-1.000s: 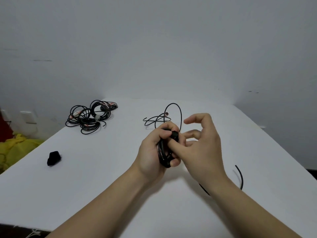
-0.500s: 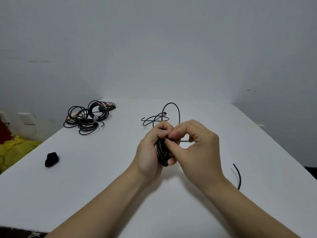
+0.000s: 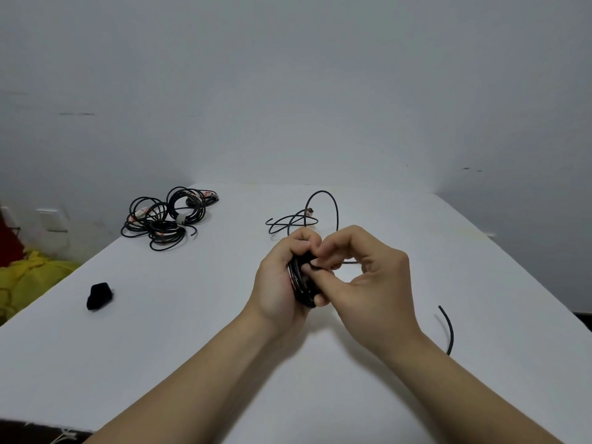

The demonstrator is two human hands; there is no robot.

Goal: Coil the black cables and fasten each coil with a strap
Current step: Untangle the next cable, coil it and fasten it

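White table (image 3: 192, 347) — left hand (image 3: 278, 283) grips a black cable coil (image 3: 301, 285); right hand (image 3: 368, 283) pinches it.

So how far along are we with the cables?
Done: coiled bundles lie piled far left, some with pale bands. In hand: the left hand grips a coil while the right hand pinches at its top; I cannot make out a strap there. Left: loose cable beyond the hands and a tail at right lie uncoiled.
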